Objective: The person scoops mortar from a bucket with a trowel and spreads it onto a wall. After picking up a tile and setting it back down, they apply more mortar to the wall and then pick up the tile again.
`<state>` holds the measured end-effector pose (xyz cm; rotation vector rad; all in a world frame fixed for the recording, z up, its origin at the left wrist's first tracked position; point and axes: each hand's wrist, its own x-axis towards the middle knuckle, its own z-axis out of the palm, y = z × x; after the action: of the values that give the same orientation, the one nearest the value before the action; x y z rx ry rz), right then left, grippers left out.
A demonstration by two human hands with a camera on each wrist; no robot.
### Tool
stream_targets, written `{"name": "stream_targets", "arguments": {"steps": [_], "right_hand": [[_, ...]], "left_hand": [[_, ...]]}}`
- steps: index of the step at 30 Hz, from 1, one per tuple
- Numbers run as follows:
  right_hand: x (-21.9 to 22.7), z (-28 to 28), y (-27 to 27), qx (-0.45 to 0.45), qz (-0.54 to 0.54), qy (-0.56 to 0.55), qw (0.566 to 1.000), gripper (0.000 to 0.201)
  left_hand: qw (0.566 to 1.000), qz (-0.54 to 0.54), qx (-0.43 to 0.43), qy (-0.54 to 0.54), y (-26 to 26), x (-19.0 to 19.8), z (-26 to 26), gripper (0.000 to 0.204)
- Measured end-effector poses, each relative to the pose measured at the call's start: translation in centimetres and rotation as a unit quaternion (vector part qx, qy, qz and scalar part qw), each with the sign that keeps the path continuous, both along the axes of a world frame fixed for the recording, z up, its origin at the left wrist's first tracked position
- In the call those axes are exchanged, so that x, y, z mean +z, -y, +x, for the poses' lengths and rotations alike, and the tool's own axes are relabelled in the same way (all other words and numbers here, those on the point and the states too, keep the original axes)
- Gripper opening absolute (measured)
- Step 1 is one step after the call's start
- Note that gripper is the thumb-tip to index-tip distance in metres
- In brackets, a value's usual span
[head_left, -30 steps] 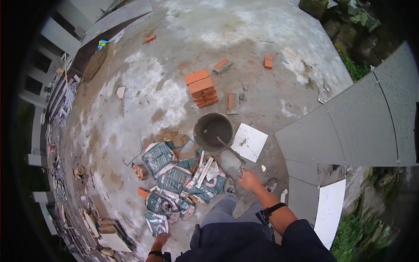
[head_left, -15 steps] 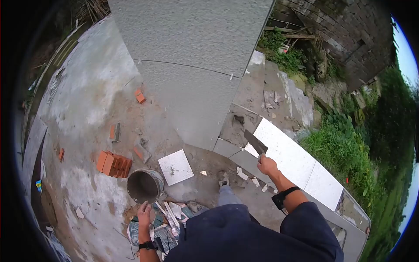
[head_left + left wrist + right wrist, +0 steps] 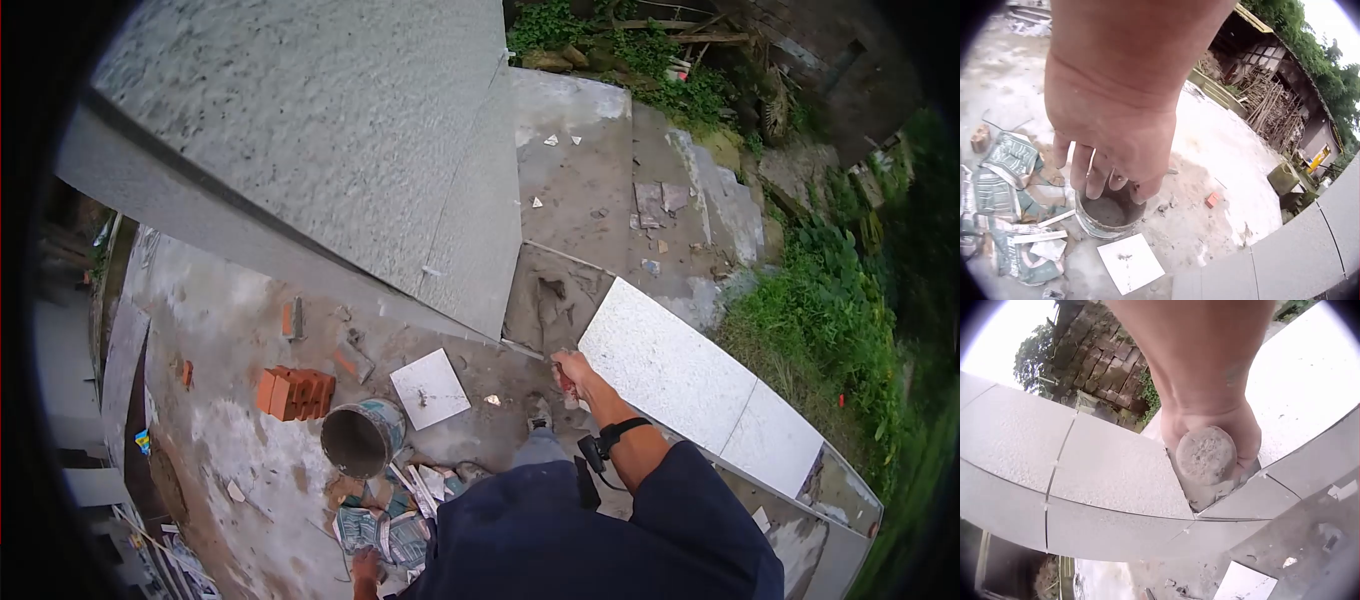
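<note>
My right hand (image 3: 580, 376) grips the red handle of a trowel (image 3: 566, 383) at the corner of a tiled ledge. The trowel's blade is hidden under the hand in the head view. In the right wrist view, the round, mortar-crusted handle end (image 3: 1207, 455) sticks out of my fist. Grey mortar (image 3: 545, 312) fills the gap between the grey tiles and a white speckled tile (image 3: 655, 365). My left hand (image 3: 1116, 140) hangs with loosely bent fingers and holds nothing. Beyond its fingers, in the left wrist view, stands a mortar bucket (image 3: 1092, 229).
A loose white tile (image 3: 430, 388) lies on the concrete by the bucket. A stack of red bricks (image 3: 293, 394) stands further left. Torn cement bags (image 3: 385, 537) and tile strips lie near my left hand. Grass (image 3: 800, 310) grows beyond the ledge.
The view has swung from the bucket side to the ledge. My right hand has carried the trowel from near the bucket to the mortar gap. The left hand has lowered.
</note>
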<state>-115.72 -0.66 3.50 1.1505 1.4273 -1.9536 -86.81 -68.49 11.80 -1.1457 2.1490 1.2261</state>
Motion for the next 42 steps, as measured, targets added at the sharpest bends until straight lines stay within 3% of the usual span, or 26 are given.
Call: {"name": "stream_targets", "arguments": {"steps": [1, 3, 4, 6, 7, 8, 11, 14, 15, 16, 17, 18, 19, 20, 21, 25, 27, 30, 33, 35, 37, 39, 42], "right_hand": [[0.2, -0.7, 0.0, -0.044, -0.051, -0.019, 0.998, 0.017], [-0.3, -2.5, 0.0, -0.088, -0.104, -0.034, 0.990, 0.015], [-1.3, -3.5, 0.0, -0.071, -0.079, -0.035, 0.994, 0.014], [-1.9, -4.6, 0.4, -0.054, -0.060, -0.045, 0.996, 0.013], [-2.0, -4.6, 0.4, -0.023, -0.024, -0.041, 0.999, 0.014], [-2.0, -4.3, 0.1, 0.008, 0.015, -0.038, 0.999, 0.016], [-3.2, -1.2, -1.5, 0.167, 0.189, -0.041, 0.967, 0.024], [-0.6, 1.1, -2.6, 0.245, 0.277, -0.057, 0.927, 0.024], [-0.6, 0.8, -2.8, 0.218, 0.193, -0.020, 0.956, 0.022], [-1.0, 0.0, -2.8, 0.212, 0.191, -0.018, 0.958, 0.022], [-1.4, -1.1, -2.6, 0.130, 0.068, -0.027, 0.989, 0.020], [-1.9, -1.8, -2.4, 0.046, -0.057, -0.034, 0.997, 0.019], [-2.3, -2.3, -2.2, 0.042, -0.059, -0.033, 0.997, 0.019], [-2.5, -3.2, -2.0, -0.043, -0.136, -0.029, 0.989, 0.017], [-2.5, -3.5, -1.3, -0.128, -0.213, -0.022, 0.968, 0.016], [-2.4, -4.4, 1.5, -0.228, -0.281, -0.039, 0.931, 0.015], [-1.4, -4.7, 2.7, -0.128, -0.081, -0.047, 0.987, 0.016], [-2.9, -4.3, 2.9, -0.072, -0.006, -0.050, 0.996, 0.018], [-3.5, -4.8, 1.3, -0.070, -0.048, -0.065, 0.994, 0.020], [-3.6, -3.5, 0.2, -0.077, -0.069, -0.079, 0.991, 0.021], [-2.9, -1.9, 0.2, -0.087, -0.091, -0.093, 0.988, 0.023], [-1.7, 0.9, 0.1, -0.016, -0.028, -0.098, 0.995, 0.024], [-1.9, 4.2, 0.5, -0.005, 0.035, -0.136, 0.990, 0.027]], "left_hand": [[1.000, -0.003, 0.001, 0.002, 2.9, -1.1, 2.3, 0.031], [0.965, -0.063, -0.249, -0.053, 1.9, -1.5, 1.9, 0.029], [0.966, -0.065, -0.247, -0.048, 2.3, -1.2, 2.4, 0.029], [0.999, 0.026, 0.022, 0.041, -2.9, 2.9, -0.5, 0.032], [0.994, -0.048, -0.097, 0.021, -3.9, 4.1, -2.0, 0.035], [1.000, -0.023, -0.012, -0.009, -4.3, 4.1, -2.7, 0.037], [0.995, -0.088, -0.036, -0.029, -4.8, 4.7, -4.0, 0.042], [0.996, -0.068, -0.032, -0.038, -7.9, 6.3, -4.8, 0.042], [0.996, -0.073, -0.058, -0.016, -8.3, 6.2, -4.5, 0.042], [0.993, -0.079, -0.085, 0.006, -7.9, 5.4, -3.7, 0.042], [0.985, -0.106, -0.138, 0.015, -3.1, 1.0, -0.9, 0.042], [0.984, -0.108, -0.143, 0.016, -3.5, 1.3, -1.0, 0.042], [0.991, -0.080, -0.103, 0.033, -4.5, 2.2, -1.1, 0.042], [0.996, -0.054, -0.061, 0.047, -5.4, 3.2, -1.6, 0.041], [0.995, -0.021, -0.058, 0.082, -5.5, 4.5, -2.3, 0.042], [0.995, -0.076, -0.064, 0.008, -6.4, 6.2, -4.8, 0.041], [0.994, -0.083, -0.069, 0.008, -7.3, 7.3, -6.1, 0.041], [0.995, -0.086, -0.057, 0.009, -8.9, 7.8, -7.0, 0.043], [0.996, -0.071, -0.052, 0.011, -7.8, 6.1, -5.3, 0.044], [0.986, -0.092, -0.136, 0.006, -6.5, 4.9, -4.0, 0.046], [0.986, -0.100, -0.132, 0.024, -7.3, 5.6, -4.0, 0.045], [0.984, -0.097, -0.142, 0.037, -7.0, 5.1, -3.6, 0.044], [0.988, -0.067, -0.135, 0.029, -7.8, 5.2, -4.3, 0.044]]}}
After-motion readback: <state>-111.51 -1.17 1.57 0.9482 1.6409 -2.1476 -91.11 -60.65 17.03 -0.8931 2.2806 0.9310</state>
